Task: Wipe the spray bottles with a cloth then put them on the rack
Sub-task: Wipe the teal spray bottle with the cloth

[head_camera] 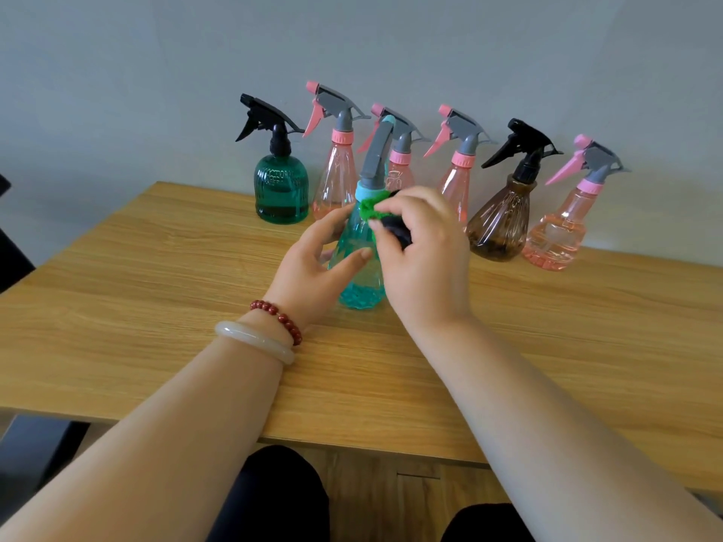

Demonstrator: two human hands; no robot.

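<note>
A teal spray bottle [360, 275] with a grey trigger head stands upright in the middle of the wooden table [156, 267]. My left hand [313, 267] wraps around its body from the left, thumb in front. My right hand [422, 256] presses a bunched green and dark cloth [375, 211] against the bottle's shoulder, just below the blue collar. Behind it, along the wall, stand a dark green bottle [281, 189], several pink bottles [336, 178] [455, 181] [559, 232] and a brown bottle [500, 221]. No rack is in view.
A grey wall rises right behind the row of bottles. The table's front edge runs just above my knees [281, 494]. Dark furniture shows at the left edge [15, 260]. Bare tabletop lies to the left and right of my arms.
</note>
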